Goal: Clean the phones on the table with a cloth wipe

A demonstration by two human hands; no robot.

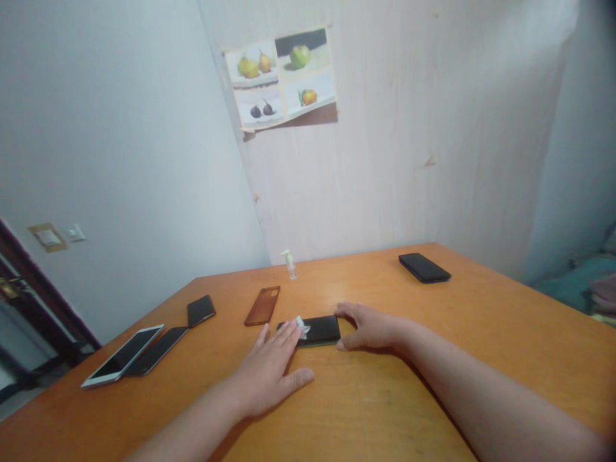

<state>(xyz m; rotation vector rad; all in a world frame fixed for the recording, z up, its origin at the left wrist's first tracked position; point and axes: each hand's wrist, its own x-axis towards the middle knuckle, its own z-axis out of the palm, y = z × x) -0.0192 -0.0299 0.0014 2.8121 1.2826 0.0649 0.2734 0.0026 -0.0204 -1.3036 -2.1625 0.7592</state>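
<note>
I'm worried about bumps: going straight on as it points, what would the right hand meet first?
Likely the black smartphone, whose right end lies by the right hand; farther along, the white tissue under the left hand. Exact contact is hard to tell.

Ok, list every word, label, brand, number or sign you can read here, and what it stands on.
None: no text can be read in this view.
Phone with the wipe on it: no readable lettering on the part that shows.
Bottle: too small and blurred to tell whether it bears a label.
Poster: fruit pictures, no readable words.
</note>
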